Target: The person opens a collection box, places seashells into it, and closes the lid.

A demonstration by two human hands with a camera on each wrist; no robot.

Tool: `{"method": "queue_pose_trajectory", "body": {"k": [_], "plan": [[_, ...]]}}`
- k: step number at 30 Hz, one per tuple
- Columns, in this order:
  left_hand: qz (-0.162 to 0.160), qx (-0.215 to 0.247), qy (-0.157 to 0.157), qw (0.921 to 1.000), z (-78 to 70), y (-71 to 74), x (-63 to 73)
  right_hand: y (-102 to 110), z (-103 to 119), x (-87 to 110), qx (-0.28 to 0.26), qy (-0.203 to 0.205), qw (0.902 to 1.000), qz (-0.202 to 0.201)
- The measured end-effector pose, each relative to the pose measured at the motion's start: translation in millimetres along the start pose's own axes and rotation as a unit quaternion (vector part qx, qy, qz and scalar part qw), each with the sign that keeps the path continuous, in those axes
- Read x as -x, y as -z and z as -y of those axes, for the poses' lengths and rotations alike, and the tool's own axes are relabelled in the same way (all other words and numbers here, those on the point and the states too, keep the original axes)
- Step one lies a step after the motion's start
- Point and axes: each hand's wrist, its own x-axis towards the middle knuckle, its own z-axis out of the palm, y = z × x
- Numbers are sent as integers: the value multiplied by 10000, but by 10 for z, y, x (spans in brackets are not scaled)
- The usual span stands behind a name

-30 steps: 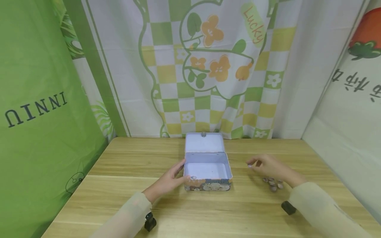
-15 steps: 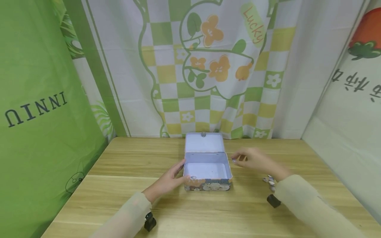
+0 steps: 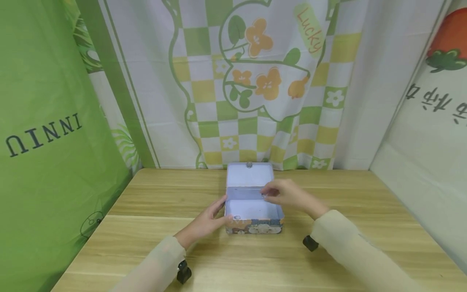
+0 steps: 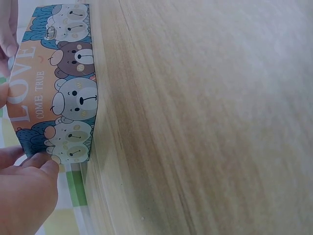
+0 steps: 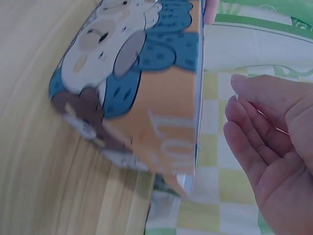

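Observation:
A hinged tin box (image 3: 266, 228) with cartoon bears and orange lettering on its sides stands with its lid (image 3: 249, 175) raised. My left hand (image 3: 204, 222) grips the box's left side, thumb at the front rim, fingers along the wall. Over the right part of the box, my right hand (image 3: 290, 195) pinches a tiny pale piece, like a small seashell (image 3: 264, 196), between thumb and fingertips. One small shell (image 3: 237, 217) lies inside at the front left corner. In the right wrist view, the right hand (image 5: 274, 132) is just beyond the box's rim (image 5: 199, 98).
The wooden table (image 3: 153, 194) reaches back to a checked curtain (image 3: 209, 125). A green cloth (image 3: 43, 182) hangs at left, a pale one (image 3: 419, 162) at right. Dark wrist-worn devices show under both sleeves. The right forearm covers where loose shells lay.
My right hand has moved left with the small shell, from beside the shell pile to over the open box. The pile is now hidden by the sleeve. The left hand stays put.

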Motion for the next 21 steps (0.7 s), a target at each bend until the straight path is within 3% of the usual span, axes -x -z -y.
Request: {"method": "queue_pose_trajectory", "body": {"k": [21], "plan": [[36,145,40,9999,12,6,8,-401,192,-416,-234,-95,9986,472]]}}
